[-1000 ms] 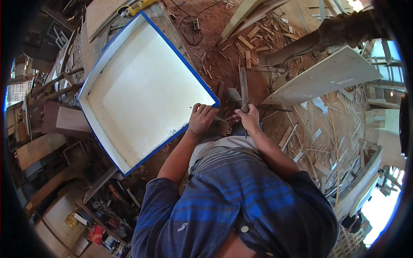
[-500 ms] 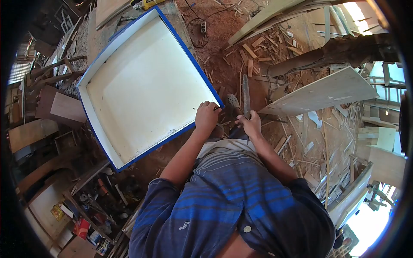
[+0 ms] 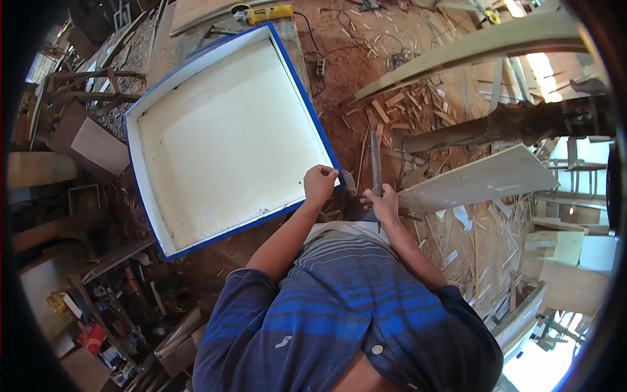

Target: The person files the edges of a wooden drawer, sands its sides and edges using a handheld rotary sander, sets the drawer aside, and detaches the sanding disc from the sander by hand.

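A shallow white wooden box [image 3: 225, 147] with blue edges lies open side up on the workbench. At its near right corner is my left hand [image 3: 319, 185], fingers curled and fingertips closed at the blue rim. Part of that corner is hidden behind the hand. My right hand [image 3: 385, 206] is wrapped round a long, narrow, dark metal file [image 3: 375, 160], held upright with its long end pointing away from me. The file stands apart from the box, a little right of the corner.
A yellow angle grinder [image 3: 264, 13] lies on the workbench [image 3: 297, 49] behind the box, its cord trailing right. Wood scraps [image 3: 385, 108] litter the dirt floor. A pale board [image 3: 480, 179] and a rough log [image 3: 457, 130] are at right. A cluttered shelf [image 3: 108, 326] stands lower left.
The view has shifted, showing more of the grinder at the top. My left fingers have drawn into a tighter curl at the box corner. The file stays in my right hand.
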A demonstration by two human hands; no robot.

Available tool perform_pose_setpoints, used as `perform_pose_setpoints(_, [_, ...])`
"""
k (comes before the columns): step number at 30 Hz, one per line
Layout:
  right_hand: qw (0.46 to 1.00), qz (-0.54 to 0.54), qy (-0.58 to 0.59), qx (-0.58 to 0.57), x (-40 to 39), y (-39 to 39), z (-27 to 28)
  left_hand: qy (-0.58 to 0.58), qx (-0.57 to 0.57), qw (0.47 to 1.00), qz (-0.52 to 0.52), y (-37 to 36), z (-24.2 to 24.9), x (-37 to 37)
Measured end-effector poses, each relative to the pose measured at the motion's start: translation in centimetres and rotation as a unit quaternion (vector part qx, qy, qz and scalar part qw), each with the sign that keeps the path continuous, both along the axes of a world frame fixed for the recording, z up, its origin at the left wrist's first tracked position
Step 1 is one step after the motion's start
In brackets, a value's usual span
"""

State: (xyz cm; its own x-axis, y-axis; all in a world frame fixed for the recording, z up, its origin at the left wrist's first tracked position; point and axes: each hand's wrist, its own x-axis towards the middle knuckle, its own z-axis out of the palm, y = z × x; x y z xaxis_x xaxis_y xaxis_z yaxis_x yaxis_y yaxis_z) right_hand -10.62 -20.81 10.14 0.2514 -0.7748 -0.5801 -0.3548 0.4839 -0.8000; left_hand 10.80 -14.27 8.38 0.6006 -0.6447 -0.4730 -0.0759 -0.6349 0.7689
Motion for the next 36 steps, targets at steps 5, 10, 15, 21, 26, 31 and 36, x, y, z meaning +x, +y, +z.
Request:
perform_pose_setpoints(5, [0.997, 0.061, 0.012, -0.04, 3.2, -3.1, 3.5, 0.073, -0.162, 0.982, 0.058, -1.5, -1.0, 0.3])
perform_pose_setpoints(10, [0.973, 0.184, 0.058, -0.127, 10.1, -8.4, 7.0, 0.214, -0.242, 0.941, 0.104, -0.9, 1.9, 1.4])
perform_pose_setpoints(15, [0.891, 0.297, 0.037, -0.341, 22.5, -16.0, 5.9, 0.01, -0.215, 0.971, 0.105, -4.3, -2.7, 4.2])
perform_pose_setpoints(21, [0.804, 0.413, -0.06, -0.423, 43.7, -28.3, 4.6, -0.122, -0.157, 0.965, 0.172, -13.7, -1.2, 10.4])
perform_pose_setpoints(26, [0.712, 0.513, -0.086, -0.471, 58.6, -40.3, -0.7, -0.268, -0.086, 0.915, 0.288, -20.2, -2.1, 12.9])
perform_pose_setpoints(31, [0.633, 0.621, -0.128, -0.444, 68.0, -46.9, -5.6, -0.262, -0.05, 0.898, 0.351, -22.1, -3.1, 13.1])
perform_pose_setpoints(36, [0.593, 0.657, -0.138, -0.445, 71.6, -47.9, -8.3, -0.269, -0.013, 0.897, 0.349, -22.3, -3.5, 13.1])
